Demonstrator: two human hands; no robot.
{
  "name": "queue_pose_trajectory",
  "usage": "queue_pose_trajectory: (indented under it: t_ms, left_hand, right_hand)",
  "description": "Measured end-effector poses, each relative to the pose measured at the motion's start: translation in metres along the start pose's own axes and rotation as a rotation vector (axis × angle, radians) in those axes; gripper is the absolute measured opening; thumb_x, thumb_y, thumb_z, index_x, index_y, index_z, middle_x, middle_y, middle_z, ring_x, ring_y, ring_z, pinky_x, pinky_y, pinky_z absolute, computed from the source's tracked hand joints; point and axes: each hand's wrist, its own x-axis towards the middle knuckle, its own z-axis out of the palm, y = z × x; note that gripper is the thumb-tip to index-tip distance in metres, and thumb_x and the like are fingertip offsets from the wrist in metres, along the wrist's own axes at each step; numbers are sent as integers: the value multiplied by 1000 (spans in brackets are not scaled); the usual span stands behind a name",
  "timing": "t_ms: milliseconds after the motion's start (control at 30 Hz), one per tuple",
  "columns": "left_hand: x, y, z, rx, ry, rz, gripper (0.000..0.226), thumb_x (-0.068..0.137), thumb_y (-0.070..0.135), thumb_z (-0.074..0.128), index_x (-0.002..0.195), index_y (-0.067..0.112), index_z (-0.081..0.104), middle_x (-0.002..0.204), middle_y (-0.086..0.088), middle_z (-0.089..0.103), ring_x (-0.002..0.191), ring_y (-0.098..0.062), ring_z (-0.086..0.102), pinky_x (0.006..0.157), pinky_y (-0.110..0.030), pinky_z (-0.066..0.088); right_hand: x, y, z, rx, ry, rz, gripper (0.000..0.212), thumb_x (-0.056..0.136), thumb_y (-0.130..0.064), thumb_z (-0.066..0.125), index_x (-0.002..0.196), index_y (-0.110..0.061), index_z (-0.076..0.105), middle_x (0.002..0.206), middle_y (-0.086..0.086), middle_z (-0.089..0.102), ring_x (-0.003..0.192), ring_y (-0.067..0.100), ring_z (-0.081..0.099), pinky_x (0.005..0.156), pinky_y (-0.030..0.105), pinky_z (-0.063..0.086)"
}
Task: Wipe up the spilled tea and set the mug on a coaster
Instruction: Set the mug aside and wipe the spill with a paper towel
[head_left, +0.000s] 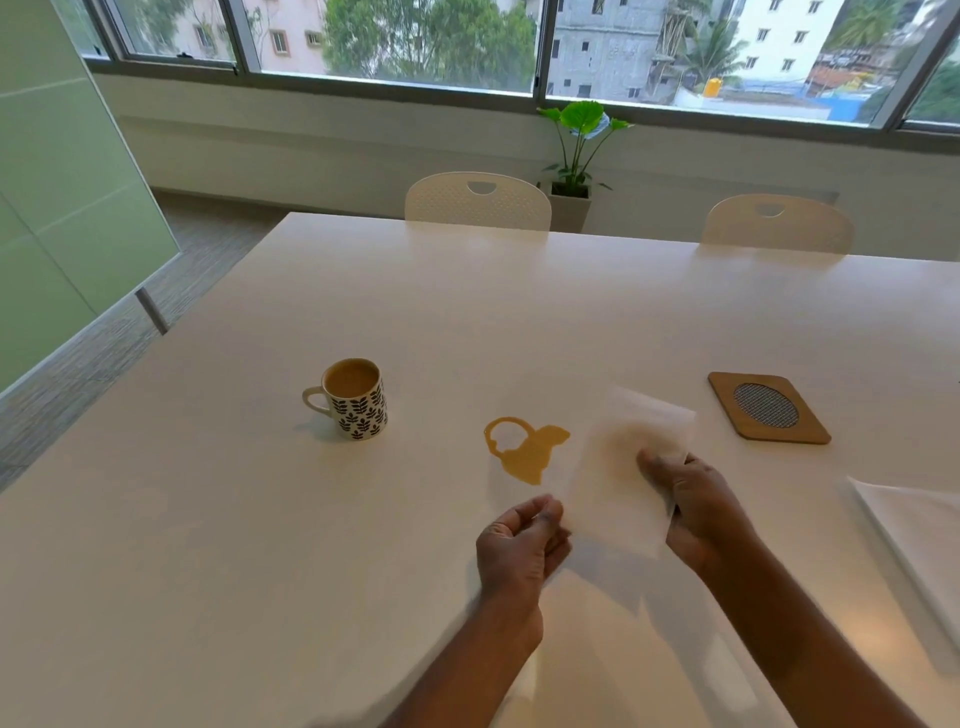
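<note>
A thin paper tissue (623, 467) is pinched at its near corner by the left hand (519, 545) and gripped along its right edge by the right hand (696, 499), held above the bench (260, 571). The tea spill (524, 449) lies just beyond the left hand, the full leaf-patterned mug (356, 397) well to its left, and the wooden coaster (769, 408) beyond the right hand. So flimsy a sheet may be soaked through and the tea merely smeared, and more may be slopped from the brimming mug when carried.

two white chairs (478, 201) | potted plant (576, 150) | windows (415, 41) | glass partition (52, 182)
</note>
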Motion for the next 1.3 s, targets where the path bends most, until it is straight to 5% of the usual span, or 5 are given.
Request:
queue_pose_trajectory:
  t_ms: [200, 300, 467, 867, 1300]
  left_hand:
    - [14, 16, -20, -18, 39, 66, 17, 108, 9, 67, 122, 5, 76, 111, -23, 83, 96, -29, 82, 91, -39, 68]
    - [23, 24, -29, -33, 73, 74, 20, 111, 12, 61, 123, 3, 75, 105, -21, 84, 95, -31, 83, 88, -40, 67]
    - [33, 36, -38, 22, 106, 112, 23, 113, 17, 57, 122, 6, 75, 105, -18, 86, 99, -32, 85, 88, -41, 68]
    - [58, 64, -36, 176, 160, 305, 27, 114, 25, 57, 120, 11, 79, 107, -12, 86, 107, -31, 82, 100, -46, 65]
    - [153, 117, 25, 1745, -327, 819, 57, 116, 28, 39, 171, 14, 34, 182, -5, 26, 171, -21, 14, 139, -42, 12]
  right_hand:
    - [42, -27, 19, -566, 162, -638, 21, 103, -27, 61, 88, -12, 68, 71, -17, 63, 66, 9, 54, 62, 29, 44]
    - [64, -14, 36, -846, 98, -801, 22, 105, -29, 57, 118, -22, 73, 81, -21, 61, 70, -4, 56, 66, 20, 42]
    - [98, 31, 53, -1256, -236, -577, 51, 115, -35, 47, 166, -30, 43, 172, -1, 42, 163, 19, 30, 131, 36, 25]
    - [100, 53, 69, -1708, -402, -451, 78, 108, -67, 12, 172, -27, -6, 181, -6, -15, 166, 13, -21, 136, 43, -11]
    - [113, 37, 57, -1725, -340, -547, 70, 111, -63, 8, 173, -32, -5, 181, -9, -16, 165, 12, -21, 135, 45, -13]
